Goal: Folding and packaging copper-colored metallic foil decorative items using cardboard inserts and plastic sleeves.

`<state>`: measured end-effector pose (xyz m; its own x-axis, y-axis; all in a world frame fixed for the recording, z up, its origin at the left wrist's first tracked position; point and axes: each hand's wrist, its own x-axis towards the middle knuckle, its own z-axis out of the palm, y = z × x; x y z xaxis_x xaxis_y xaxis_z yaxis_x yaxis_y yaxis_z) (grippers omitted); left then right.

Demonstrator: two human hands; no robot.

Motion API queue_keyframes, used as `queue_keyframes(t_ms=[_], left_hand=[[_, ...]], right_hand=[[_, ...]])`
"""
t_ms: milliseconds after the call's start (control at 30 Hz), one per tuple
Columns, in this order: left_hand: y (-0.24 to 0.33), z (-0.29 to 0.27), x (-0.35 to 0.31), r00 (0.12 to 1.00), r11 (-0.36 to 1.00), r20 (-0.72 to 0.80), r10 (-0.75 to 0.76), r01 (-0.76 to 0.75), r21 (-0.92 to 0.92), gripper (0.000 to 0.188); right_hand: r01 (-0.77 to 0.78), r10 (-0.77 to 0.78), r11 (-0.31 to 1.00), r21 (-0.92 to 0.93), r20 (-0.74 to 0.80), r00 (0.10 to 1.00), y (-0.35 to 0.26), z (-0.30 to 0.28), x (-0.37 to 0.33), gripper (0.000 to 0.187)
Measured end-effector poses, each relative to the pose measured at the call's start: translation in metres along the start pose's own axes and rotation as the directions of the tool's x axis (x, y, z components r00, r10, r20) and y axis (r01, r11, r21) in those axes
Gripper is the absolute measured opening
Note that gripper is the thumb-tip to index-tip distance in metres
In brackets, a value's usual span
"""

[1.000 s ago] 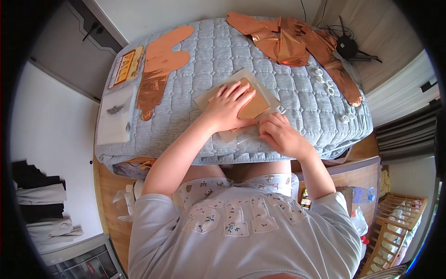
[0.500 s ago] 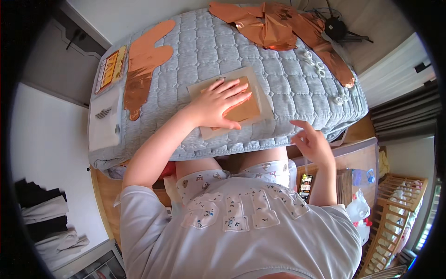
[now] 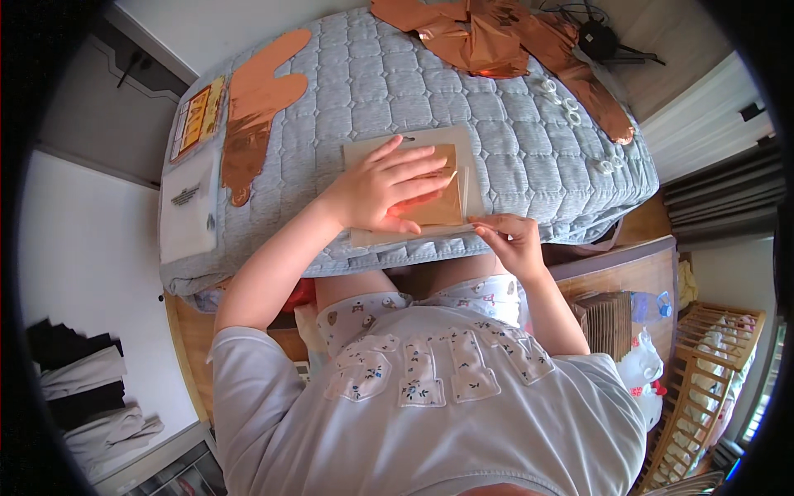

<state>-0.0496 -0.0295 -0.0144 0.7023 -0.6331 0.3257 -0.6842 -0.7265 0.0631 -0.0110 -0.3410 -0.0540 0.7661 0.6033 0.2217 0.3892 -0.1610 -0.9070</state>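
The left hand (image 3: 385,188) lies flat, fingers spread, pressing a copper foil sheet (image 3: 437,207) onto a pale backing card (image 3: 463,145) near the bench's (image 3: 529,165) near edge. The right hand (image 3: 511,240) pinches what looks like the card's lower right corner (the grip is partly hidden). Crumpled foil scraps (image 3: 480,33) crowd the far edge.

Bright, even daylight fills the scene, with only soft shadows under the arms. The crumpled copper foil (image 3: 488,33) glints. Fisheye distortion bends edges, and the rim falls black.
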Motion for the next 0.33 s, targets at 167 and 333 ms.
queue_keyframes(t_ms=[167,333], left_hand=[[0.028,-0.005,-0.060,0.982,0.982,0.032,-0.186,0.187,-0.028,0.066],[0.081,0.004,-0.093,0.874,0.921,-0.302,-0.382,0.331,-0.206,0.069]], right_hand=[[-0.035,0.051,0.991,0.128,-0.123,0.991,0.013,0.008,-0.013,0.016],[-0.119,0.141,0.977,0.175,-0.123,0.982,0.016,0.011,-0.023,0.015]])
